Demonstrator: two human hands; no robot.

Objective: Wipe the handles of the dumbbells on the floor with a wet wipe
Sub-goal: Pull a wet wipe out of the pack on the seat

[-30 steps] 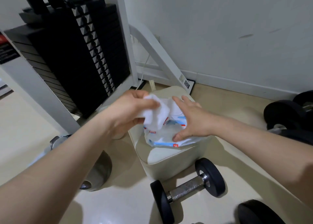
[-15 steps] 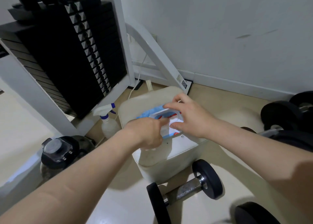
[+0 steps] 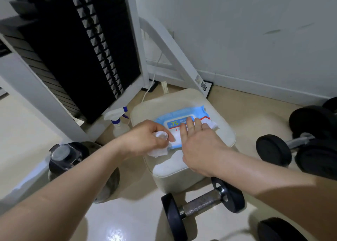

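Note:
A blue and white wet wipe pack (image 3: 175, 117) lies flat on a cream padded stool (image 3: 186, 169). My right hand (image 3: 198, 142) presses straight fingers down on the pack's lid. My left hand (image 3: 145, 138) grips a crumpled white wet wipe (image 3: 158, 150) at the pack's near left corner. On the floor in front of the stool lies a black dumbbell (image 3: 202, 206) with a metal handle. More black dumbbells (image 3: 300, 147) lie at the right, and one black weight end (image 3: 277, 229) shows at the bottom right.
A white weight machine with a black weight stack (image 3: 73, 54) stands at the left. A spray bottle (image 3: 118, 124) stands on the floor beside the stool. A dark lidded jug (image 3: 67, 158) sits left of my left arm. The wall (image 3: 255, 40) is close behind.
The pack now lies flat with its lid down under my right fingers. My left hand has pulled back to the left with the crumpled wipe in it.

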